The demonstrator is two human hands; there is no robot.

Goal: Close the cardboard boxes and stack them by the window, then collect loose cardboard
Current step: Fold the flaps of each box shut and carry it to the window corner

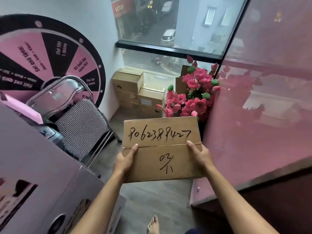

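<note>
Left hand (125,159) grips the left edge of a closed cardboard box (163,149), thumb lying on top along the centre seam, fingers wrapped under and hidden. Right hand (200,154) does the same on the right edge, thumb on top at the seam. Both arms are extended forward and the box is held off the ground, level, top face toward the camera. Top flaps meet at the seam; black marker digits run across the far flap and a "02/11"-type mark sits on the near flap.

Below the box: grey wood-look floor (152,198); one bare foot (153,224) shows at the bottom edge.

Ahead, against the window (168,27), is a stack of cardboard boxes (140,93), several high and at least two wide, sitting on the floor in the corner. At least one on top looks open. The held box is well apart from that stack, in the aisle leading to it. Just right of the stack stands a bunch of pink artificial flowers (192,93), with more cardboard upright behind them.

Left side: chair with houndstooth seat and clear back (70,115), and behind it a black-and-pink prize wheel (42,56) leaning on the white wall. Near left: a grey-pink counter surface (25,157) with printed panels. Right side: a glossy pink wall panel (261,115) reflecting the flowers. A street with parked cars is visible through the glass.
</note>
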